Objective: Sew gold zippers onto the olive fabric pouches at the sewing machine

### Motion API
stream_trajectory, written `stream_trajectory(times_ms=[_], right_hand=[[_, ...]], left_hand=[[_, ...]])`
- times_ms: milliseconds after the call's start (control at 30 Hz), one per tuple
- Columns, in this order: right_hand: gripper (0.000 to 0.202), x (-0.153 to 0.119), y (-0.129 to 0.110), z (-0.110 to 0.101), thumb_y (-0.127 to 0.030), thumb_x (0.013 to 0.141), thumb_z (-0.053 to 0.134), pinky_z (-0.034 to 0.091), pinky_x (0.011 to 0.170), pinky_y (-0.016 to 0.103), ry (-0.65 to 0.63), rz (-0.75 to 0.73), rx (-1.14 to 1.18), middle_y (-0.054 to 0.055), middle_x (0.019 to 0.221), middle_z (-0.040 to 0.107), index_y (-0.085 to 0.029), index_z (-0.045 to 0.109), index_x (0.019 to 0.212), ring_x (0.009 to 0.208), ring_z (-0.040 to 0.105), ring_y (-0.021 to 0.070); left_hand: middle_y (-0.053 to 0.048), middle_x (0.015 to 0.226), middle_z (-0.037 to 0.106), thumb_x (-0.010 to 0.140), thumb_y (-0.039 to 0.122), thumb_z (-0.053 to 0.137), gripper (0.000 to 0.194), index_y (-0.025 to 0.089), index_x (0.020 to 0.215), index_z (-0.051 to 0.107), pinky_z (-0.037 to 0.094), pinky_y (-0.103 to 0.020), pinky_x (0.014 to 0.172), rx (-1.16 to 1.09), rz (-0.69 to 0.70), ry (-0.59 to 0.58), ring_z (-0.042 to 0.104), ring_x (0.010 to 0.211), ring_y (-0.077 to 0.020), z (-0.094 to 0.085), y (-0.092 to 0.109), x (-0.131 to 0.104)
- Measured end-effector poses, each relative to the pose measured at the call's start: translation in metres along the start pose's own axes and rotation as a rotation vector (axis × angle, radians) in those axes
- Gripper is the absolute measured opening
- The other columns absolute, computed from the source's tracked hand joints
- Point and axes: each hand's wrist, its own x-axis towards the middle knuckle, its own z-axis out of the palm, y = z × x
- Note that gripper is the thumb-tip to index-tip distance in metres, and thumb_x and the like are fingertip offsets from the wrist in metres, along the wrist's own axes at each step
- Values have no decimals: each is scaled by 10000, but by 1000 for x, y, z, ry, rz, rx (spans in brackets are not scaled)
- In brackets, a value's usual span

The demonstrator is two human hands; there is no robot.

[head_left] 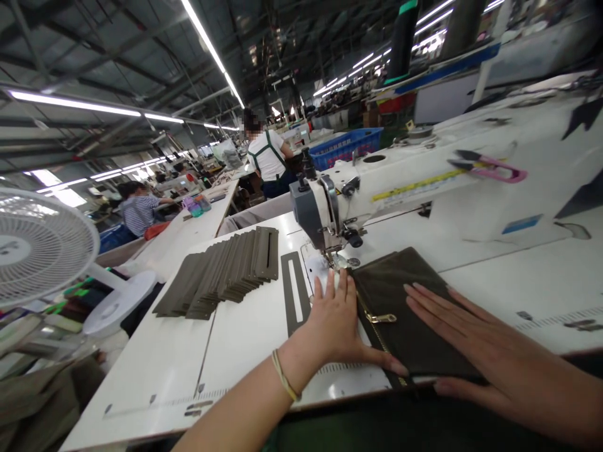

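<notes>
A dark olive fabric piece (414, 314) with a brass zipper (380, 318) lies on the white sewing table, its far corner by the presser foot of the sewing machine (325, 213). My left hand (334, 326) rests spread along the zippered left edge, fingertips close to the presser foot and thumb on the zipper's near end. Spread flat over the right part of the fabric is my right hand (466, 345), its thumb at the near edge. Left of the machine lies a flat olive piece with a long slot (288, 285).
Overlapping slotted olive pieces (226, 270) lie on the table's left side. Pink-handled snips (494, 168) and a yellow tape (419, 184) are on the machine arm. A white fan (47, 251) stands at left; a blue crate (346, 147) and people are beyond.
</notes>
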Motion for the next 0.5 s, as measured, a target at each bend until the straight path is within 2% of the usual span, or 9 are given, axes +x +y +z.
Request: stream_trajectory(times_ms=[100, 167, 233, 300, 367, 433, 500], right_hand=[[609, 14, 6, -1, -565, 899, 555, 490, 958, 542, -25, 82, 66, 156, 1322, 625, -192, 569, 1381, 1145, 619, 353], [356, 35, 7, 2, -431, 935, 528, 532, 851, 476, -41, 102, 131, 133, 1126, 703, -198, 696, 1145, 1000, 665, 302], [206, 57, 2, 8, -301, 931, 515, 531, 700, 394, -67, 75, 177, 99, 908, 691, -189, 688, 927, 814, 655, 244], [169, 71, -6, 14, -225, 918, 510, 492, 616, 341, -80, 39, 175, 65, 771, 627, -187, 614, 792, 690, 605, 206], [188, 74, -14, 16, -178, 921, 482, 459, 591, 324, -39, -24, 106, 51, 721, 589, -189, 571, 757, 640, 567, 194], [224, 70, -22, 13, -140, 927, 437, 440, 590, 332, 54, -108, 12, 54, 705, 586, -190, 574, 757, 633, 557, 201], [285, 66, -26, 8, -135, 943, 408, 430, 576, 321, 88, -174, 4, 37, 660, 582, -205, 571, 720, 592, 545, 182]], left_hand=[[-254, 1604, -32, 584, 852, 691, 1447, -32, 1543, 65, -68, -630, 1185, 13, -7, -20, -87, 1486, -436, -1, 1, -1], [-238, 1607, -50, 626, 865, 640, 1409, -22, 1547, 48, -50, -638, 1185, 22, -14, -33, -104, 1487, -420, -2, 1, -3], [-225, 1611, -55, 662, 880, 584, 1371, -11, 1550, 37, -47, -636, 1187, 26, -10, -39, -109, 1489, -404, -2, 1, -5], [-220, 1613, -59, 683, 887, 552, 1350, -1, 1553, 25, -39, -638, 1189, 28, -4, -37, -111, 1488, -397, -1, 1, -7], [-218, 1613, -68, 692, 882, 553, 1342, 11, 1556, 9, -22, -648, 1190, 31, -4, -28, -113, 1485, -401, 0, 1, -7], [-213, 1612, -72, 701, 859, 582, 1330, 18, 1557, 8, -6, -651, 1192, 39, 2, -17, -109, 1484, -405, 0, 0, -7], [-219, 1612, -49, 710, 819, 630, 1310, 17, 1557, 34, -3, -651, 1194, 59, 6, -7, -94, 1485, -407, 0, 0, -7]])
